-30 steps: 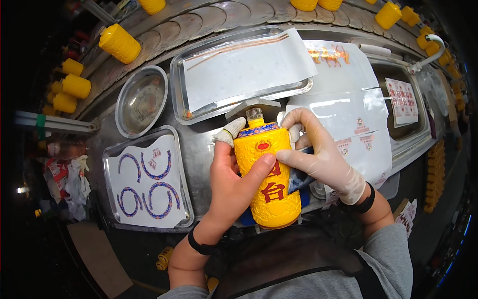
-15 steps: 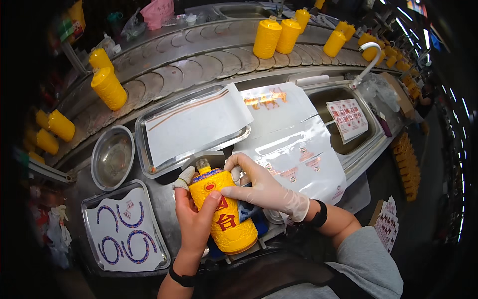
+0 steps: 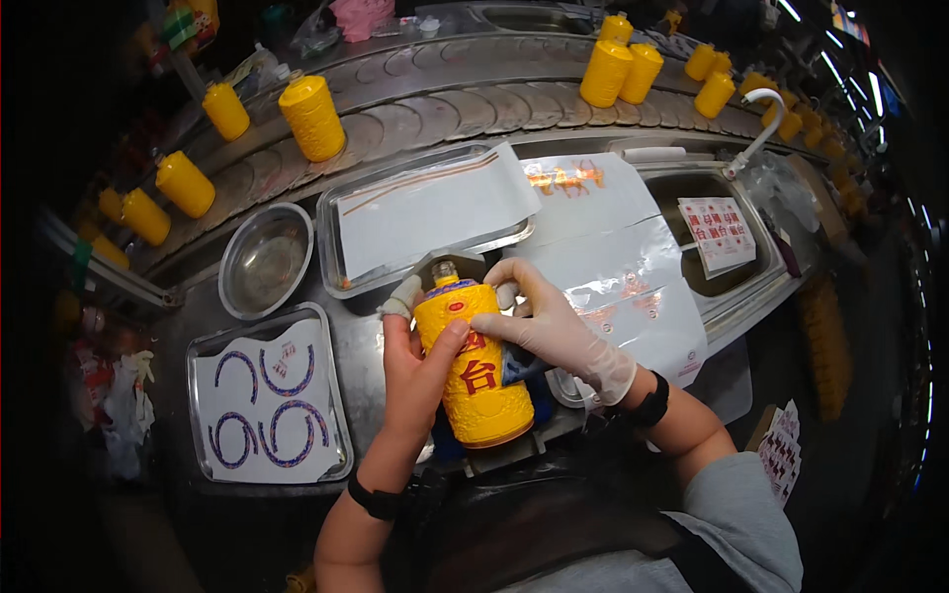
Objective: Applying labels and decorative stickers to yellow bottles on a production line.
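A yellow embossed bottle (image 3: 484, 407) with red characters, a small red oval and a blue patterned band round its shoulder leans slightly in front of me. Its clear neck points away from me. My left hand (image 3: 420, 371), bare but for white covers on its fingertips, wraps round the bottle's left side, thumb on the front. My right hand (image 3: 554, 331), in a thin white glove, grips the upper right side, thumb on the front below the oval and fingers at the shoulder. Behind the neck stands a grey angled rest (image 3: 473, 267). A blue patch shows on the bottle's right side.
A tray of curved patterned strips (image 3: 341, 435) and a metal bowl (image 3: 307, 247) lie left. Beyond is a tray with brown strips (image 3: 329, 267). Transfer sheets (image 3: 613, 242) lie right, beside a sink (image 3: 761, 282) with a white tap (image 3: 756, 97). Yellow bottles (image 3: 312, 119) stand on a conveyor (image 3: 435, 124).
The bottles on the conveyor have moved to the right. My view has shifted a little. Both hands keep their hold on the bottle, which looks slightly more upright.
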A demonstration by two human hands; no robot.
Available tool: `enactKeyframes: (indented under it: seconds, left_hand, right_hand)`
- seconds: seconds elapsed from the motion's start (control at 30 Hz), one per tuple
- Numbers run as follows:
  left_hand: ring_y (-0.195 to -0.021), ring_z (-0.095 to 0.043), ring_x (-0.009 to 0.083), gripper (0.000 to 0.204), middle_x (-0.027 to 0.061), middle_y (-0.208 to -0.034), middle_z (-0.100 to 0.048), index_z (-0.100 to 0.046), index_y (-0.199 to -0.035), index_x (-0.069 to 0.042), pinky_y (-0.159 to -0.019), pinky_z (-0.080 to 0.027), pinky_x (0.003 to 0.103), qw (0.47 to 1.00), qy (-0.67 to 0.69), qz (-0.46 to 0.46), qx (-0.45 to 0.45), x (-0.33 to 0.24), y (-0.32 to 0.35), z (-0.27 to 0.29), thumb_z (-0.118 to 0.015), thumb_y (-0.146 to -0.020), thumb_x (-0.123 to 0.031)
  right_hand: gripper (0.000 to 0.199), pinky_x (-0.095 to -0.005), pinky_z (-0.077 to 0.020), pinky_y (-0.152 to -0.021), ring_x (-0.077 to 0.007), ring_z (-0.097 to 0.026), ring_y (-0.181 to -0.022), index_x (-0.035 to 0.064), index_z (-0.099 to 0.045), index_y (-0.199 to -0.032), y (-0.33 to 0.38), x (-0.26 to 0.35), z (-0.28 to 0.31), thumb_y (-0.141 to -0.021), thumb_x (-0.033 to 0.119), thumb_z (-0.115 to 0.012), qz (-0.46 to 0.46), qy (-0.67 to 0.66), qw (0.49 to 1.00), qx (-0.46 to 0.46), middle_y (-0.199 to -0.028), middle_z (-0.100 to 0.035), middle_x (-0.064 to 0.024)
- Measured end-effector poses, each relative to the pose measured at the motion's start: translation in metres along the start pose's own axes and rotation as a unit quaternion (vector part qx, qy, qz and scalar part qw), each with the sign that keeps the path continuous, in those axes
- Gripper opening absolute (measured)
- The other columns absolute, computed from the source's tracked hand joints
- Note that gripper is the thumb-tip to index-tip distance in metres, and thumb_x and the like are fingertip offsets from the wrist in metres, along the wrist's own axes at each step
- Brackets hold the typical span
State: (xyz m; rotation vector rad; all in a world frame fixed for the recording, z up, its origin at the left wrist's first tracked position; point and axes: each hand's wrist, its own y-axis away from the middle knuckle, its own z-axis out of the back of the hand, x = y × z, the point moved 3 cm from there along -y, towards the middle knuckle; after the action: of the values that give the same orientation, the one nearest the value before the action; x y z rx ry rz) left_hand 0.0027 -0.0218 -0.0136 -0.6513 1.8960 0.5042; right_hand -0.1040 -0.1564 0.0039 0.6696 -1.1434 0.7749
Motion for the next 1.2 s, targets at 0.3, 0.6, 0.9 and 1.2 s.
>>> enactKeyframes:
  seconds: [0.3, 0.6, 0.9, 1.2]
  left_hand:
    - [-0.137, -0.036, 0.0398, 0.037, 0.0255, -0.151, -0.032, -0.070, -0.118, -0.016, -0.111, -0.029, 0.048, 0.882, -0.389, -0.259, 0.054, -0.022, 0.024, 0.024, -0.065, -0.090, -0.040]
    - [-0.139, -0.031, 0.0445, 0.034, 0.0215, -0.154, -0.031, -0.072, -0.115, -0.018, -0.111, -0.018, 0.059, 0.785, -0.544, -0.272, 0.119, -0.031, 0.013, 0.017, -0.062, -0.090, -0.038]
    - [-0.141, -0.028, 0.0443, 0.036, 0.0204, -0.155, -0.030, -0.071, -0.118, -0.021, -0.111, -0.016, 0.061, 0.794, -0.533, -0.275, 0.096, -0.031, 0.021, 0.034, -0.057, -0.093, -0.042]
    - [-0.141, -0.026, 0.0456, 0.031, 0.0192, -0.155, -0.030, -0.073, -0.113, -0.024, -0.110, -0.015, 0.064, 0.769, -0.558, -0.288, 0.122, -0.026, 0.026, 0.023, -0.059, -0.091, -0.040]
  right_hand:
    - [0.049, -0.0158, -0.0384, -0.054, -0.0004, -0.042, -0.060, 0.0090, -0.050, -0.122, 0.004, -0.006, 0.000, -0.081, 0.022, -0.074, -0.005, -0.058, 0.998, 0.013, -0.098, -0.052, -0.0016]
    - [0.048, -0.0163, -0.0378, -0.057, -0.0013, -0.040, -0.063, 0.0091, -0.050, -0.122, 0.008, -0.009, 0.000, -0.081, 0.021, -0.073, -0.006, -0.066, 0.998, 0.015, -0.097, -0.051, -0.0009]
    - [0.049, -0.0162, -0.0372, -0.057, -0.0012, -0.041, -0.062, 0.0098, -0.050, -0.123, 0.008, -0.002, -0.002, -0.081, 0.021, -0.073, -0.009, -0.047, 0.999, 0.011, -0.095, -0.049, -0.0003]
    - [0.049, -0.0163, -0.0401, -0.059, -0.0012, -0.046, -0.065, 0.0091, -0.050, -0.124, 0.005, -0.004, -0.003, -0.082, 0.019, -0.072, -0.005, -0.082, 0.996, 0.022, -0.094, -0.050, -0.0002]
